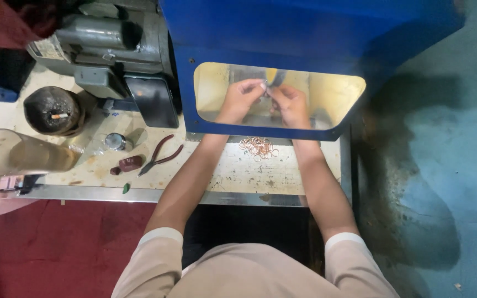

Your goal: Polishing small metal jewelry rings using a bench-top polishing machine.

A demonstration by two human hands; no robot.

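Note:
Both my hands reach under a blue machine hood (305, 33) and show through its clear window. My left hand (240, 98) and my right hand (290, 104) meet at their fingertips, pinching a small ring (266, 88) between them, close to a spinning wheel that is mostly blurred. A pile of several small copper-coloured rings (258, 147) lies on the worn white bench (233, 174) just in front of the hood, between my forearms.
Red-handled pliers (160, 156) lie left of the rings. A grey motor (111, 44) stands at the back left. A dark round pot (54, 110), a clear plastic jar (17, 153) on its side and a small metal cap (115, 141) sit on the left.

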